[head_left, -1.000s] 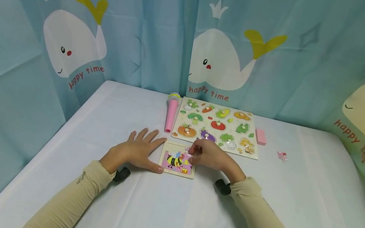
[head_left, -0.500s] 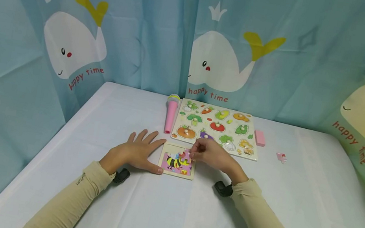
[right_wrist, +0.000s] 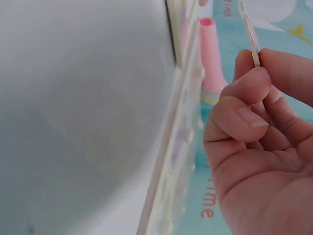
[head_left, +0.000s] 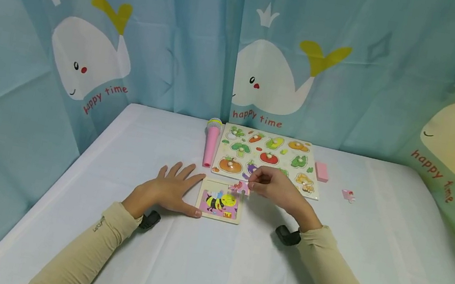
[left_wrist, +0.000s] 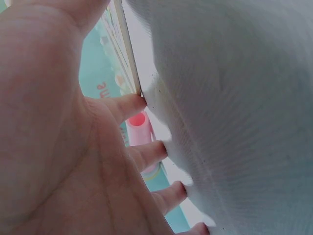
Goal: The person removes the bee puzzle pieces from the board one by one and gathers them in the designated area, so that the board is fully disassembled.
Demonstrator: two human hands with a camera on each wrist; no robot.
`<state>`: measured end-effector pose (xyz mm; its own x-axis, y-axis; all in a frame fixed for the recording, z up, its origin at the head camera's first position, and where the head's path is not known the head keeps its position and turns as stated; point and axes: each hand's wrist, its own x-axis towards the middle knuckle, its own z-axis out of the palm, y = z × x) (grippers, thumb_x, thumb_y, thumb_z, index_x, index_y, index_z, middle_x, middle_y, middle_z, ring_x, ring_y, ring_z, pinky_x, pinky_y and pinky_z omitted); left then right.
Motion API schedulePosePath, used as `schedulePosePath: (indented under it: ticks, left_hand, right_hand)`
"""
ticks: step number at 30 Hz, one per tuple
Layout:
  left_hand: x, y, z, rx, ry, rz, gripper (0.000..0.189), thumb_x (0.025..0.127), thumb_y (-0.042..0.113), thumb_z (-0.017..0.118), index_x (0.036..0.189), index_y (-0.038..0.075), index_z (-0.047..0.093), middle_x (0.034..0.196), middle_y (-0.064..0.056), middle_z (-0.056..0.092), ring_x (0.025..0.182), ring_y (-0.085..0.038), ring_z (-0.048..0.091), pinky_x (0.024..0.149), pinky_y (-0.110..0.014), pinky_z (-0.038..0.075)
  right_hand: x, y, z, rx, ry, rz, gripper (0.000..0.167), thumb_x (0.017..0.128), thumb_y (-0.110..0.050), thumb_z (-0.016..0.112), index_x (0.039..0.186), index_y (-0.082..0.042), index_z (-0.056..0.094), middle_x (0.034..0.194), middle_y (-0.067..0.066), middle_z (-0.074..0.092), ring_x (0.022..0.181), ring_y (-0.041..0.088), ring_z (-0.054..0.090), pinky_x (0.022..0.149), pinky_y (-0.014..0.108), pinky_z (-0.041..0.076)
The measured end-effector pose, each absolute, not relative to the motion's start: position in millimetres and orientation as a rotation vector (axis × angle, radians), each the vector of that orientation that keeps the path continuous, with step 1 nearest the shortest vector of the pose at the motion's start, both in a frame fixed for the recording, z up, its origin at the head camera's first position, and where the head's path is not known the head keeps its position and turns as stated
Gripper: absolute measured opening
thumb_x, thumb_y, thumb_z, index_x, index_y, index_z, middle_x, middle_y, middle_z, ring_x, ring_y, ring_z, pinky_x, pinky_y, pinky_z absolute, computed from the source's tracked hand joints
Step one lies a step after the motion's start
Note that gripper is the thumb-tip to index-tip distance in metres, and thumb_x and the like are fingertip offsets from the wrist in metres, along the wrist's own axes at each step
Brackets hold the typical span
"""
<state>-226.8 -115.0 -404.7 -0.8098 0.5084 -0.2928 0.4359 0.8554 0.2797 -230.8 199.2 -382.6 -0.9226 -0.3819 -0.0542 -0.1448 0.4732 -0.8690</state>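
Observation:
A small square bee jigsaw puzzle in a pale wooden frame lies on the table. My left hand rests at its left side with fingers spread, the thumb and index finger touching the frame's edge. Just above the frame's upper right part, my right hand pinches a pink puzzle piece with a red pattern. In the right wrist view that puzzle piece is seen edge-on between thumb and fingertips, lifted off the surface. Another pink puzzle piece lies apart on the table at the right.
Behind the puzzle lies a vegetable peg board, partly covered by the right hand. A pink toy microphone stands along its left side. A pink block sits at its right. Whale-printed curtains enclose the white table at the back and sides.
My right hand has drawn up and right from the puzzle, lifting the pink piece out of the bee picture. The left hand has kept its place.

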Motion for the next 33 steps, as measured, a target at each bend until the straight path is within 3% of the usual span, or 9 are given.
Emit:
schedulePosePath:
  ticks: [12,21,33]
  left_hand:
    - [-225.6,-117.2,-404.3,0.705,2.661,0.322,0.107,0.09,0.064,0.076,0.172,0.016,0.026,0.177,-0.019,0.01,0.16,-0.05,0.003,0.122,-0.072,0.004]
    - [-227.1,-117.0,-405.1,0.701,2.666,0.312,0.108,0.09,0.066,0.076,0.172,0.017,0.026,0.177,-0.019,0.011,0.16,-0.05,0.004,0.122,-0.073,0.006]
    - [-232.1,-118.0,-417.2,0.72,2.685,0.329,0.112,0.086,0.072,0.076,0.172,0.018,0.027,0.177,-0.018,0.011,0.16,-0.05,0.004,0.121,-0.075,0.005]
  right_hand:
    - [-227.2,221.4,-368.3,-0.338,2.552,-1.477,0.017,0.103,-0.011,0.072,0.115,0.002,0.069,0.1,0.013,0.072,0.091,0.034,0.063,0.077,0.037,0.054]
    - [-224.3,245.6,-360.1,-0.297,2.6,-1.515,0.019,0.105,-0.011,0.069,0.117,0.004,0.068,0.098,0.012,0.067,0.085,0.024,0.057,0.073,0.034,0.05]
    - [-219.0,276.7,-357.8,-0.245,2.65,-1.584,0.025,0.105,-0.009,0.068,0.124,0.008,0.068,0.105,0.012,0.069,0.091,0.025,0.062,0.077,0.03,0.054]
